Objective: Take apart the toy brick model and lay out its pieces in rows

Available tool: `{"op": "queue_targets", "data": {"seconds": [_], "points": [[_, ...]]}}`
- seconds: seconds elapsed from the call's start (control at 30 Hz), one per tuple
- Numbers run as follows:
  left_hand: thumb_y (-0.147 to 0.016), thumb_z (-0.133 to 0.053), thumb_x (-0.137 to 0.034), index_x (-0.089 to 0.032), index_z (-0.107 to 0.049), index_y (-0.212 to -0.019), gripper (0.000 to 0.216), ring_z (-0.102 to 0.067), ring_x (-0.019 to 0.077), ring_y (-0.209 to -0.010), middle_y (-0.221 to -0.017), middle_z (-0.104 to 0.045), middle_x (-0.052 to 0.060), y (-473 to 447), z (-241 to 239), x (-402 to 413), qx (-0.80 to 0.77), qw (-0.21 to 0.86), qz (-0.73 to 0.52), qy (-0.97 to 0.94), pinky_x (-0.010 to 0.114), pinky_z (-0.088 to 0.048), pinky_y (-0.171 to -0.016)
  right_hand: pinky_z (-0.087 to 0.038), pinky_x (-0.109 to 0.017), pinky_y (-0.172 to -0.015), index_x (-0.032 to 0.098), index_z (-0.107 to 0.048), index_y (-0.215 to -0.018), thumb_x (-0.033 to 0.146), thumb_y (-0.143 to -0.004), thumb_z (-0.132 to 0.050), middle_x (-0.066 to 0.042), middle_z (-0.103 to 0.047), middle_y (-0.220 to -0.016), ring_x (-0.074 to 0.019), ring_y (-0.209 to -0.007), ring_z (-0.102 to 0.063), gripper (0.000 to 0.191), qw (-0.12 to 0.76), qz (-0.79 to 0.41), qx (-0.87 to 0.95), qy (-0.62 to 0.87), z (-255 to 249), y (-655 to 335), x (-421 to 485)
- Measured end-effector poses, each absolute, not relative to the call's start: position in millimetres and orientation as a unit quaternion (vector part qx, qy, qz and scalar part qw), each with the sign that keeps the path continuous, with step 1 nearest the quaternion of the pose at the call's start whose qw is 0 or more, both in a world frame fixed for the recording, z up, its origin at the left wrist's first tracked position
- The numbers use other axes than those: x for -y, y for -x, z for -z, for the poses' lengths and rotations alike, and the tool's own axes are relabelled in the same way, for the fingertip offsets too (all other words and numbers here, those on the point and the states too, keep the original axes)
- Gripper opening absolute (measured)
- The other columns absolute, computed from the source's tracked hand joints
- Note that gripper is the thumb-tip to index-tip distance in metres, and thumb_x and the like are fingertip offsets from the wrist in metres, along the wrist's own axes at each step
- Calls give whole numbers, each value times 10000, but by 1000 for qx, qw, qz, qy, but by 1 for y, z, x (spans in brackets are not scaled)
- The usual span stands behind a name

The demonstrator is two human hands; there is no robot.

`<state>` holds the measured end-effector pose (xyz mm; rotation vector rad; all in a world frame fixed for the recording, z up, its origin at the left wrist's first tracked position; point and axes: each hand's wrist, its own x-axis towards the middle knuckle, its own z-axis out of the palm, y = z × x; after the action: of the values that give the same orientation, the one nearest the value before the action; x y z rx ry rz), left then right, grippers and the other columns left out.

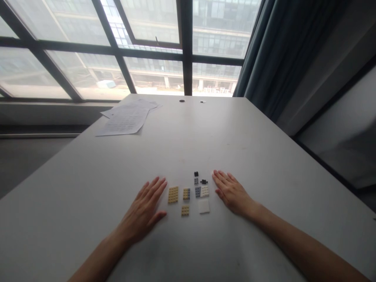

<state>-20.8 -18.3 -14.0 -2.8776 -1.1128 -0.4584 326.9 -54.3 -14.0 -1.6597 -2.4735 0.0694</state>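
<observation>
Bricks (186, 194) on the table (188, 145), papers (126, 118) behind, leftward.

Dark-framed windows (187, 47) fill ten to twelve o'clock with hazy daylight (one sash (151, 21) tilted open), and a blue-grey curtain (272, 47) hangs toward two. A white table (188, 135) spans the centre; grey floor (26, 160) shows at nine, and the blurred surface (337, 137) at three may be wall.

1. Left hand (146, 209) flat on white table (188, 254), just beside big tan plate (173, 194).
2. Right hand (232, 192) flat, near white studded piece (205, 191).
3. Also between hands: small tan plate (185, 210), smooth white tile (203, 206), black piece (196, 174).
4. Papers (125, 121) far left; windows (152, 21) behind, blue-gray curtain (266, 55) right.
</observation>
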Motion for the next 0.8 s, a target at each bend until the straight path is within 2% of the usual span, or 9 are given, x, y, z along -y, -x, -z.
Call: {"op": "queue_targets", "data": {"seconds": [0.17, 0.4, 0.6, 0.8], "points": [[-917, -271, -628, -175, -107, -1503, 759, -177, 299, -1430, -1539, -248, 114, 21, 14, 18, 353, 13, 135, 926, 501, -189, -1151, -255, -476, -1133, 186, -280, -1472, 318, -992, -282, -84, -309, -1514, -214, -1408, -265, 497, 68, -9, 818, 572, 22, -399, 68], [-919, -288, -619, -182, -122, -1500, 745, -197, 299, -1425, -1531, -268, 117, 11, 11, 11, 335, 13, 132, 933, 497, -200, -1147, -289, -505, -1111, 216, -297, -1464, 350, -996, -282, -81, -361, -1494, -229, -1402, -280, 487, 105, 14, 792, 602, 34, -469, 78], [-912, -340, -618, -191, -107, -1502, 765, -159, 271, -1437, -1543, -247, 81, -18, -18, 10, 288, -1, 94, 953, 474, -150, -1169, -284, -500, -1119, 173, -303, -1465, 352, -983, -331, -101, -357, -1496, -253, -1417, -235, 515, 183, 66, 783, 591, 11, -421, 78], [-915, -326, -630, -266, -163, -1493, 701, -137, 249, -1444, -1551, -220, 16, -52, -35, -15, 224, -17, 11, 974, 445, -95, -1173, -284, -458, -1131, 176, -373, -1432, 353, -976, -376, -73, -376, -1489, -244, -1394, -293, 490, 132, -30, 856, 500, -12, -328, 64]]}}
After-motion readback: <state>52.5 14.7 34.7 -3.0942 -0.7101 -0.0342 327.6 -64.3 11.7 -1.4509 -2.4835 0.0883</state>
